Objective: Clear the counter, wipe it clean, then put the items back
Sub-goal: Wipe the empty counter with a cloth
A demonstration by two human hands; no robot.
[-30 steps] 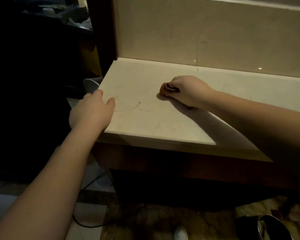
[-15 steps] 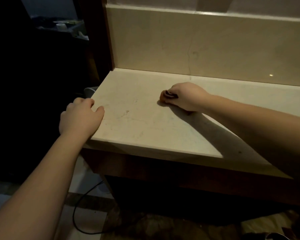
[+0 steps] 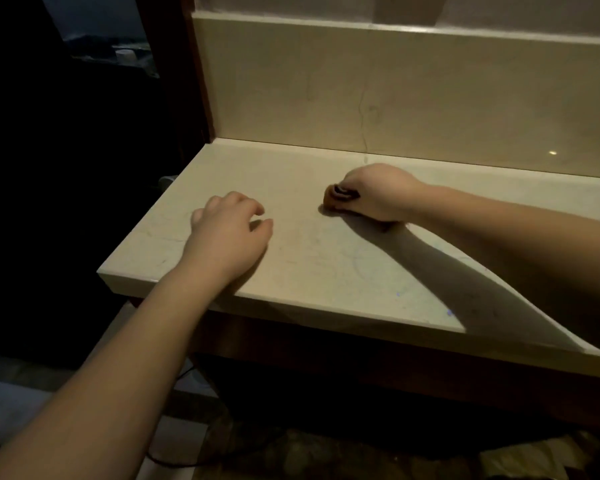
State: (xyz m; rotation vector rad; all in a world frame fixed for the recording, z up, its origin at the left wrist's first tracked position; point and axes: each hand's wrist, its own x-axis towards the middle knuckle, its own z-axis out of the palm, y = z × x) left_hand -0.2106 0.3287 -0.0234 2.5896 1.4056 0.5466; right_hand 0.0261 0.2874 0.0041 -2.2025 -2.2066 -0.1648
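Clenched in the right hand [image 3: 378, 194] a small brown rag [image 3: 336, 199], pressed on the pale bench [image 3: 326, 265] mid-surface, left hand [image 3: 229, 230] rested near the left edge, grip released, fingers loosely curled.

Right hand [image 3: 378, 194] fisted (left hand [image 3: 227, 233] relaxed)

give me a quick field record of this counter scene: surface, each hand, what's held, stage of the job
surface: pale stone counter with a matching backsplash, no loose items visible on it
right hand: fingers curled round a small bunched brown cloth, pressing it on the counter
left hand: over the counter near its left end, fingers loosely curled, holding nothing
below: dark wood base, a thin cable on the floor
stage: wiping; items not yet put back
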